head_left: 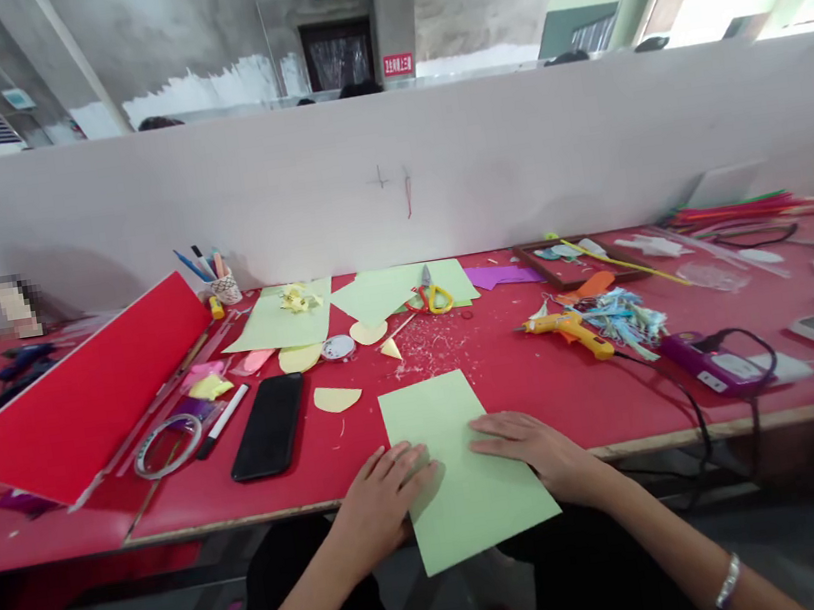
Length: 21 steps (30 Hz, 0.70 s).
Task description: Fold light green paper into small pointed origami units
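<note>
between and partly under both hands [382, 495] [545, 452], green paper [457, 490]

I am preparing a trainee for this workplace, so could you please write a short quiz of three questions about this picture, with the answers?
1. True or false: only the right hand touches the pale green sheet at the near edge of the table.
2. Fill in the gap: the body of the glue gun is ____.
3. Which lies right beside the black phone?
A) scissors
B) marker
C) exit sign

Key:
1. False; the left hand lies on it too.
2. yellow
3. B
</note>
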{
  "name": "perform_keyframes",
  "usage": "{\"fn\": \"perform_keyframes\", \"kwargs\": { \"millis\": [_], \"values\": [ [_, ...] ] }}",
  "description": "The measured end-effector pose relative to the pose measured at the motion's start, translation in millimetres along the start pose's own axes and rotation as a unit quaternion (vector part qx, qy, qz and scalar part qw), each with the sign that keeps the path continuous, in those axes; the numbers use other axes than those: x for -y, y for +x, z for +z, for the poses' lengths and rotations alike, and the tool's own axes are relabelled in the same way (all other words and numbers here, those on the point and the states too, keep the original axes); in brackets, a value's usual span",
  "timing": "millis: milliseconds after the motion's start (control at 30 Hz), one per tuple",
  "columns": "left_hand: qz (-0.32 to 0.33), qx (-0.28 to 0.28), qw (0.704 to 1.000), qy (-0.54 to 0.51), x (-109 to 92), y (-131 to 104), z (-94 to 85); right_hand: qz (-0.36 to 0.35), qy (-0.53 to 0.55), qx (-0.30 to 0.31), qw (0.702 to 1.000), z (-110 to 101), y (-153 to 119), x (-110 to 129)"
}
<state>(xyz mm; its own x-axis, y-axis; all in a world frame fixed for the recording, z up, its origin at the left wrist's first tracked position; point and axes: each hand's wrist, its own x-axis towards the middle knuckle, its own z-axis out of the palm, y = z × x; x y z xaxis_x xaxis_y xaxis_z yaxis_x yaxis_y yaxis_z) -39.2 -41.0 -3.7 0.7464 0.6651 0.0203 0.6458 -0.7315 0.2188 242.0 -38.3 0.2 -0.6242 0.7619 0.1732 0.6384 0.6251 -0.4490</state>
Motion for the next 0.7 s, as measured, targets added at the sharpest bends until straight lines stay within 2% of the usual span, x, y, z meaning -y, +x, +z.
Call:
{"fn": "perform_keyframes", "kwargs": {
  "millis": [67,133,233,333,433,500,567,633,700],
  "values": [
    [-0.004,-0.024,0.999,-0.047,2,3,-4.2,-0.002,0.043,-0.013,0.999,-1,2,-1],
    [-0.039,-0.053,0.992,-0.112,3,6,-10.7,0.025,0.088,-0.055,0.994,-2,6,0],
    [-0.140,-0.095,0.969,-0.181,5,16,-18.3,0.109,0.153,-0.105,0.977,-2,17,1],
    [-0.232,-0.115,0.949,-0.180,5,29,-20.9,0.170,0.181,-0.129,0.960,1,29,3],
    [-0.285,-0.114,0.937,-0.166,6,37,-18.9,0.201,0.065,-0.199,0.957,4,38,10],
    [-0.300,-0.112,0.933,-0.165,7,40,-15.9,0.176,-0.055,-0.227,0.956,5,41,19],
    [-0.309,-0.111,0.930,-0.166,10,42,-14.2,0.109,-0.111,-0.175,0.972,5,43,32],
    [-0.311,-0.111,0.927,-0.175,9,42,-18.8,0.054,-0.104,-0.076,0.990,6,46,45],
    [-0.298,-0.146,0.923,-0.192,1,39,-33.9,0.051,-0.104,-0.027,0.993,9,48,55]
  ]
}}
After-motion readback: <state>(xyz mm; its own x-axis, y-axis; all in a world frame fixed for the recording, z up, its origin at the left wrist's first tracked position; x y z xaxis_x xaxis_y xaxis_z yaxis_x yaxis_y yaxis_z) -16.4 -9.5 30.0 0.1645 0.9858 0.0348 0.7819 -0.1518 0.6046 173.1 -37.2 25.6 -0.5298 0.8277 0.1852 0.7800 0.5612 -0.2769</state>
